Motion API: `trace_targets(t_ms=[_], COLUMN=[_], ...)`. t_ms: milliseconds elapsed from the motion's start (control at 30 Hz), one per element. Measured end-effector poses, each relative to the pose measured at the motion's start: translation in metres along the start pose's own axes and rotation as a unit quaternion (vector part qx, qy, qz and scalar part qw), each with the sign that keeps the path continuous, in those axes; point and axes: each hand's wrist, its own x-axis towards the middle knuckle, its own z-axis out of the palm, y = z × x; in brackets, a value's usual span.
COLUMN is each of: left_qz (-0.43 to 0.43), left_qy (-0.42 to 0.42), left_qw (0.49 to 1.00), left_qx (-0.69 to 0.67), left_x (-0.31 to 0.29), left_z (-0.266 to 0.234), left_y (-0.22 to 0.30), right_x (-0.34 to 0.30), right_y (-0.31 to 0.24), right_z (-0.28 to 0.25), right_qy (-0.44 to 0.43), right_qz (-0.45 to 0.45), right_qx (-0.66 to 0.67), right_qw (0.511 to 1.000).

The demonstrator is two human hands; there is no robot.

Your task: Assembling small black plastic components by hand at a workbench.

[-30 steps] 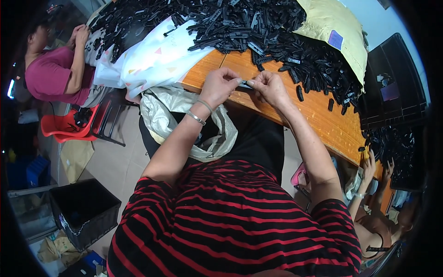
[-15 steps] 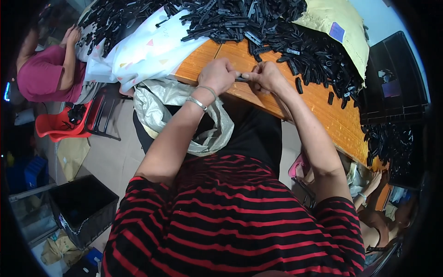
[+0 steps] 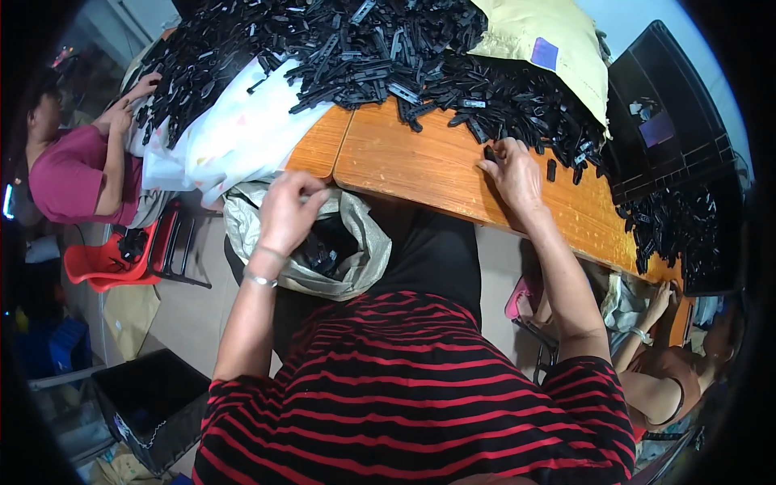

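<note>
My right hand (image 3: 516, 176) rests over the orange wooden table (image 3: 404, 153), its thumb and fingers closed on a small black plastic piece (image 3: 489, 153). That piece lies close to the near edge of a large heap of similar black plastic parts (image 3: 380, 69). Over the mouth of a pale woven sack (image 3: 368, 271) hangs my left hand (image 3: 289, 214). Its fingers are loosely curled, with a gap to the thumb, and I see nothing between them. Dark items show inside the sack, too dim to make out.
A white plastic sheet (image 3: 234, 129) covers the table's left part. At the right stand a yellowish sack (image 3: 566, 48) and black bins (image 3: 667, 113). One person (image 3: 81, 174) works at far left, another (image 3: 667, 376) at lower right. A red chair (image 3: 109, 259) and black crate (image 3: 149, 404) stand left.
My hands, together on a small dark piece half a second ago, have parted. The left moved down-left over the sack; the right moved right and took hold of a black piece.
</note>
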Motion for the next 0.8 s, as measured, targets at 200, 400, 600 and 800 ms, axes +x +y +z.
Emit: trace_targets(t_ms=[200, 400, 600, 800], left_qz=[0.122, 0.091, 0.057, 0.002], left_qy=[0.079, 0.079, 0.053, -0.075], left_qw=[0.989, 0.987, 0.996, 0.96], left_qx=[-0.038, 0.105, 0.034, -0.269], left_x=[0.081, 0.136, 0.142, 0.124], left_z=[0.054, 0.098, 0.105, 0.085], left_y=[0.07, 0.079, 0.069, 0.057], right_x=[0.004, -0.004, 0.008, 0.027], right_y=[0.006, -0.037, -0.05, -0.042], right_z=[0.022, 0.042, 0.067, 0.055], right_qy=[0.016, -0.031, -0.015, -0.023], right_qz=[-0.045, -0.123, -0.15, 0.01], right_qx=[0.052, 0.179, 0.19, 0.383], right_qw=[0.997, 0.976, 0.97, 0.923])
